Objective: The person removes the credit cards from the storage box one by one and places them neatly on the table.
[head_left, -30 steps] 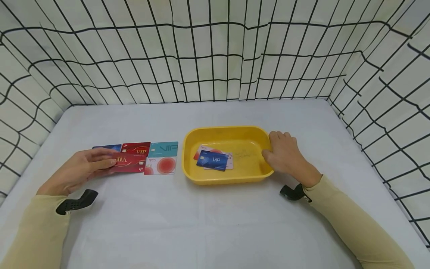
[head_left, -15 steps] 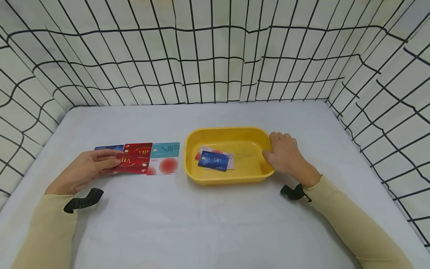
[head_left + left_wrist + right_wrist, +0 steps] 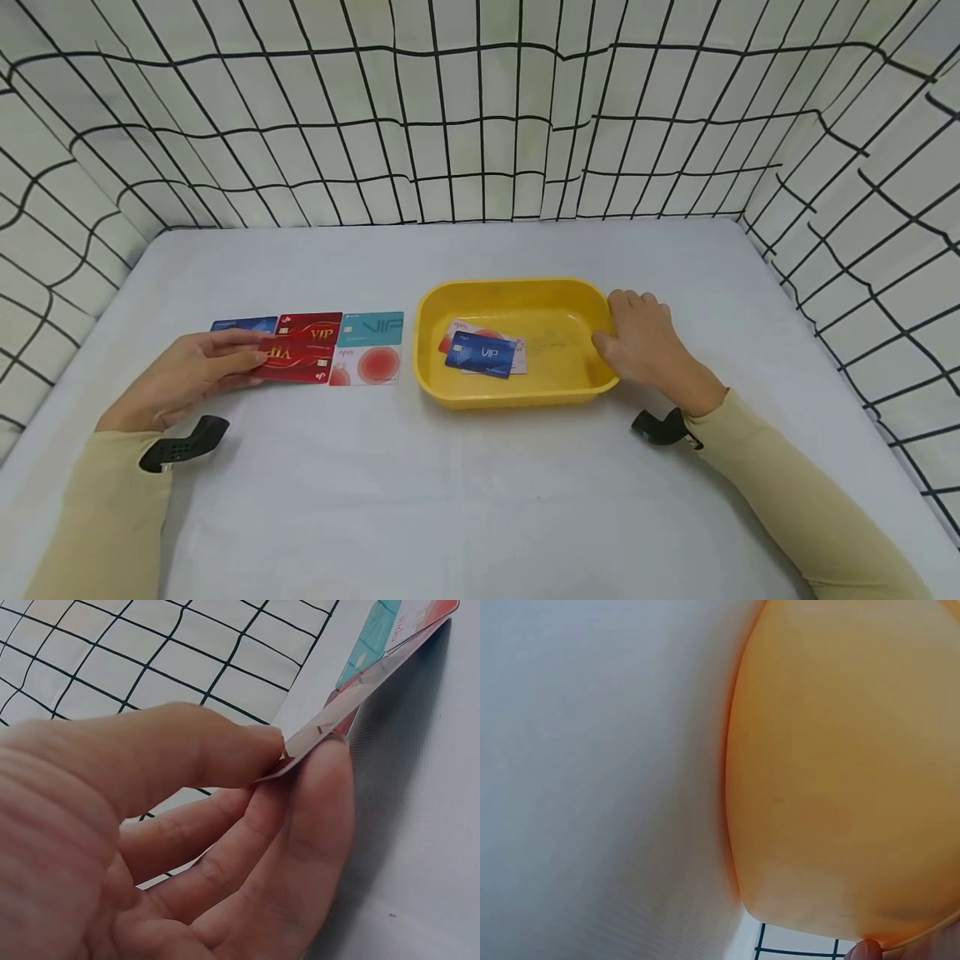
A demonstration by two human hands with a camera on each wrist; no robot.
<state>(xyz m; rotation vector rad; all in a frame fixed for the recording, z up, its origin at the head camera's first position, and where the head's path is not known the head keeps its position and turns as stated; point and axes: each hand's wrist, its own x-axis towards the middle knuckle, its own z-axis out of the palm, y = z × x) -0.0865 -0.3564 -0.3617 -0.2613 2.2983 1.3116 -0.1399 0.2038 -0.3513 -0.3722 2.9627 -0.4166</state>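
The left hand is pinching a red card by its left end, partly covering the upper card; the right hand is gripping the yellow tray. Holding that pinch level should be helping.

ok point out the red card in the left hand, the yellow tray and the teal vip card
Held red card [image 3: 297,363]: head view, its uncovered printed face.
Yellow tray [image 3: 558,363]: head view, its bare inner floor.
Teal VIP card [image 3: 371,330]: head view, middle of its printed face.
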